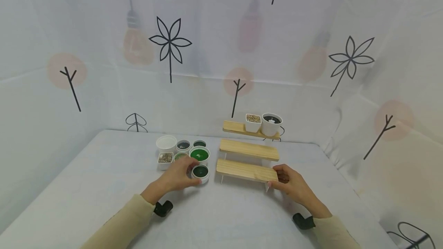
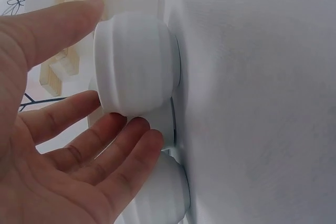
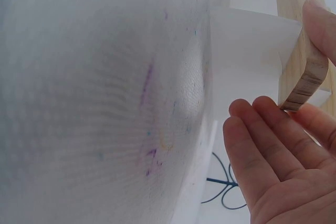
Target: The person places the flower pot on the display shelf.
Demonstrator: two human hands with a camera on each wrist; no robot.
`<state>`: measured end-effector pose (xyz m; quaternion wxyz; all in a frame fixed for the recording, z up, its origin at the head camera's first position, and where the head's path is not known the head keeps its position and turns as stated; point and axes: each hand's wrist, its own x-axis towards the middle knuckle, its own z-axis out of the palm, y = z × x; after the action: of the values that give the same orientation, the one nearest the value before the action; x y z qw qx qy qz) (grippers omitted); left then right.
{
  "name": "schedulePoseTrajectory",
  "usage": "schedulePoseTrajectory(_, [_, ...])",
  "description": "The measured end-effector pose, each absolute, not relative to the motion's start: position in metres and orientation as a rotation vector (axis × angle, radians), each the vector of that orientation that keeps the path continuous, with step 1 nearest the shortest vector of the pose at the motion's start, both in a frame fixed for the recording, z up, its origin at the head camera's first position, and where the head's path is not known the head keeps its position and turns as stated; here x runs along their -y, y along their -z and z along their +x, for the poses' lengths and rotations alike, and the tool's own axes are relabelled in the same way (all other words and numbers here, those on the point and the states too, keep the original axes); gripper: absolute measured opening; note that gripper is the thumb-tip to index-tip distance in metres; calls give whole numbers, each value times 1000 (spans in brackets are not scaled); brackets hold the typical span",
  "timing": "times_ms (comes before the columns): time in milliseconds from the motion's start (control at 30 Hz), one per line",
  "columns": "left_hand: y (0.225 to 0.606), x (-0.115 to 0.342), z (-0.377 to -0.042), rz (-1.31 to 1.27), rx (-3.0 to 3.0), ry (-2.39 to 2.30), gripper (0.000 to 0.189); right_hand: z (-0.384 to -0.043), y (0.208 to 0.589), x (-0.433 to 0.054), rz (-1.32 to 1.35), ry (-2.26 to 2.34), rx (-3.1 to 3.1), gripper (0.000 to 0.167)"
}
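My left hand [image 1: 178, 175] is around a small round white pot [image 1: 204, 178] with a dark green top. In the left wrist view, the thumb lies along one side of this ribbed pot [image 2: 139, 64] and the fingertips touch the opposite side. My right hand [image 1: 294, 185] holds the right end of the lowest plank of a three-step wooden shelf stand [image 1: 247, 170]. Seen from the right wrist, the thumb is on one edge of the plank [image 3: 304, 74] and the index finger on the other, while the remaining fingers extend beside it.
Behind the left hand stand several pots, including a bright green-topped one [image 1: 199, 155], a square gravel-filled one [image 1: 165, 160] and a plain white one [image 1: 167, 143]. On the top plank are a square gravel pot [image 1: 253, 122] and a round dark-filled pot [image 1: 271, 124]. A printed cloth [image 1: 207, 57] hangs behind.
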<state>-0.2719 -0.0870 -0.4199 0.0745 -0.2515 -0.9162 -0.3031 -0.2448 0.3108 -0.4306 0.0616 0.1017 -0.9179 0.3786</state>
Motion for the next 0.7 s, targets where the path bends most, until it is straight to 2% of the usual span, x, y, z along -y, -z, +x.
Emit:
schedulePoseTrajectory(467, [423, 85, -271, -879, 2778, 948, 64, -242, 428, -309, 326, -1197, 2761, 62])
schedulePoseTrajectory(700, [428, 81, -275, -936, 2755, 994, 60, -242, 427, -309, 338, -1170, 2768, 62])
